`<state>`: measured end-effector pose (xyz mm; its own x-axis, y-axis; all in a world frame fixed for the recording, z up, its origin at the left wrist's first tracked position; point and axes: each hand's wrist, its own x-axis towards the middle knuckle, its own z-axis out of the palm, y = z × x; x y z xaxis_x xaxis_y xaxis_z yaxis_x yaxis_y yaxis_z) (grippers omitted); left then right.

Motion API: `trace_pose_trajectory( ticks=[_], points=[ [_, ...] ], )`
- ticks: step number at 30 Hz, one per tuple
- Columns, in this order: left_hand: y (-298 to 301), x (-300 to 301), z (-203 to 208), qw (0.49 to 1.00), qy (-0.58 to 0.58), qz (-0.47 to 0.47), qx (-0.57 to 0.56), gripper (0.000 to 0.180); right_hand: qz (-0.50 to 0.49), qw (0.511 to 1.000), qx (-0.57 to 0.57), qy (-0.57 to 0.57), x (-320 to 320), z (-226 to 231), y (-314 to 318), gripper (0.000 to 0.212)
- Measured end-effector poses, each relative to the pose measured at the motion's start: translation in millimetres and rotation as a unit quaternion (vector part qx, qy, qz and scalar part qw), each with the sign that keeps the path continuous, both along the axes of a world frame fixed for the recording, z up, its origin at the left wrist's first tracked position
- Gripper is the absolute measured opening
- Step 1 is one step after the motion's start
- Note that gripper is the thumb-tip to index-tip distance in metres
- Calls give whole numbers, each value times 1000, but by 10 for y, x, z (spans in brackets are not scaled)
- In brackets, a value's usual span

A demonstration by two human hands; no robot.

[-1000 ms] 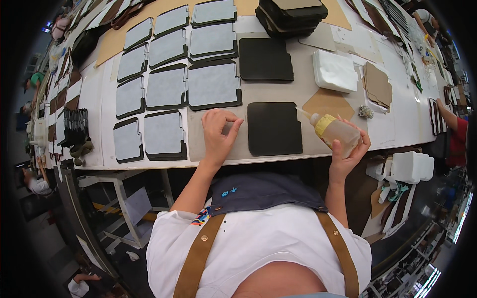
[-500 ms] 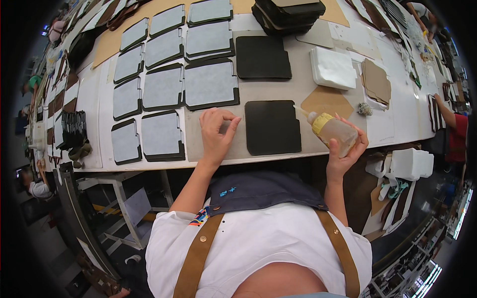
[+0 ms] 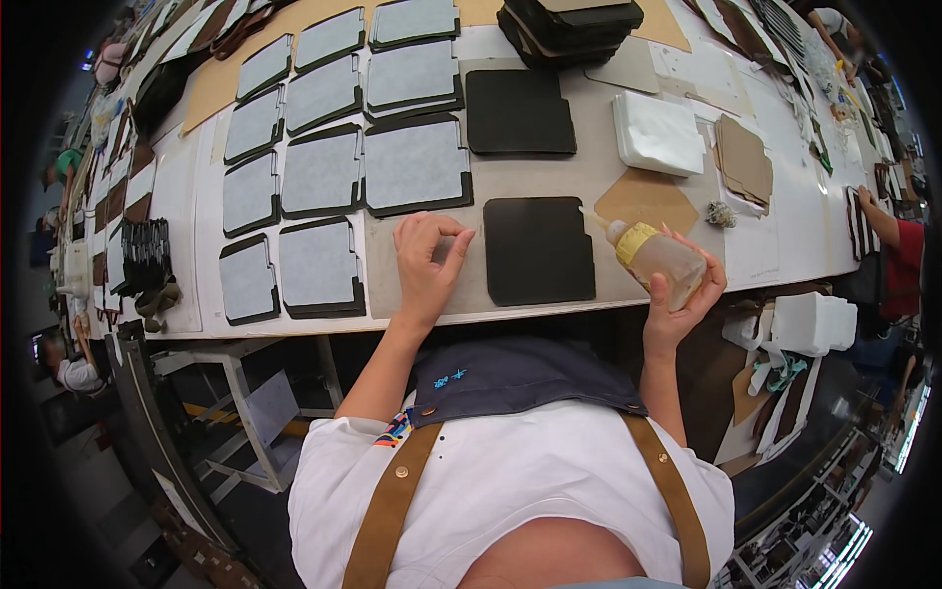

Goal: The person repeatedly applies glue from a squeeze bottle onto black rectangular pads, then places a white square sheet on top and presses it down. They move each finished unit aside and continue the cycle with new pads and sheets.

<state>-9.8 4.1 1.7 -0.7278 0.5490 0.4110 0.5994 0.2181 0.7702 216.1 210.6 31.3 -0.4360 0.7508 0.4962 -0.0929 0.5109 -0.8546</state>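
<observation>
My right hand (image 3: 690, 294) is wrapped round a clear squeeze bottle (image 3: 669, 267) with yellow tape about its shoulder. The bottle tilts left, and its thin nozzle ends by the right edge of a black notched panel (image 3: 540, 252) lying flat. To the left of that panel, my left hand (image 3: 429, 263) is at the table surface, fingers curled and thumb tip close to the index finger; I see nothing in it. Beyond lies a second black panel (image 3: 520, 113). Rows of black panels with pale grey sheets (image 3: 324, 265) on top cover the table's left part.
At the back stands a stack of black pieces (image 3: 569, 34). On the right are a stack of white sheets (image 3: 659, 134), brown card pieces (image 3: 743, 162) and a small wad (image 3: 721, 214). White bundles (image 3: 812, 324) sit below the table's right edge. A person in red (image 3: 903, 255) is at far right.
</observation>
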Motion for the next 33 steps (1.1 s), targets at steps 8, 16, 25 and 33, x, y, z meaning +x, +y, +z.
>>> trace_pose_trajectory(
  ticks=[8, 16, 25, 33],
  points=[
    [-6, -3, -4, 1000, -4, -1, -2, 11, 4, 1000, 11, 0, -11, 2, -28, 69],
    [-10, -4, -6, 1000, -2, -3, -4, 12, 26, 999, 39, 8, -43, -26, -68, 69],
    [-5, -9, -9, 1000, 6, -2, 4, 12, 83, 994, 75, 2, -197, -3, -178, 71],
    [-15, -17, -13, 1000, 1, -3, 3, 12, 141, 986, 93, 8, -403, -42, -281, 73]
  ],
)
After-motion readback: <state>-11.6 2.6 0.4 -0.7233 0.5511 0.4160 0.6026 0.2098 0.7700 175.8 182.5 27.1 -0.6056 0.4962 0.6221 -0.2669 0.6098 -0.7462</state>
